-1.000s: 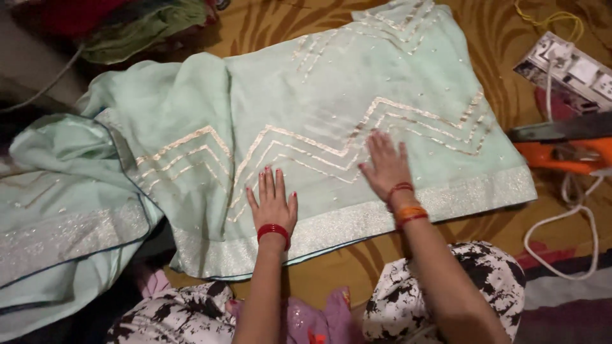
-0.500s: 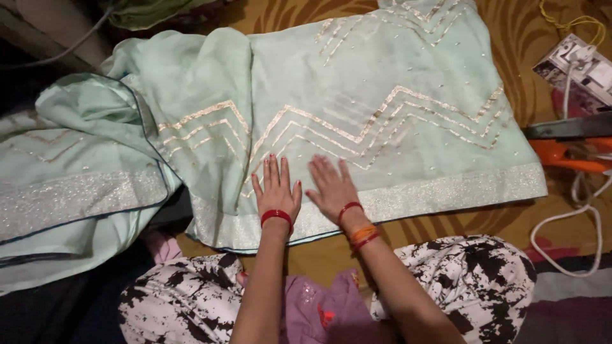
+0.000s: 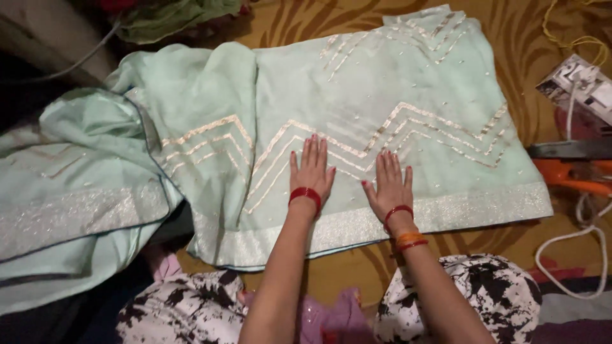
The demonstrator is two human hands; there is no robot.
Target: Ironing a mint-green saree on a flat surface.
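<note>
Lower frame: knees in black-white print trousers point(image 3: 459, 299). Both hands flat, fingers spread, gripping nothing: left hand point(image 3: 312, 169) & right hand point(image 3: 389, 185) side by side, apart, pressing mint-green cloth point(image 3: 395, 95) w/ gold zigzag trim, centre frame on floor. Cloth bunched at left. Orange scissors point(image 3: 567, 172) right edge; power strip point(image 3: 583, 86) upper right.

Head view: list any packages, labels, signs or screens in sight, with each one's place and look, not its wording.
White power strip: far right edge, on the patterned brown floor, a flat white oblong with a white plug and cord in it; any label on it is too small to make out.
No package, sign or screen shows elsewhere; both hands, left hand and right hand, lie flat on the mint green embroidered cloth.
</note>
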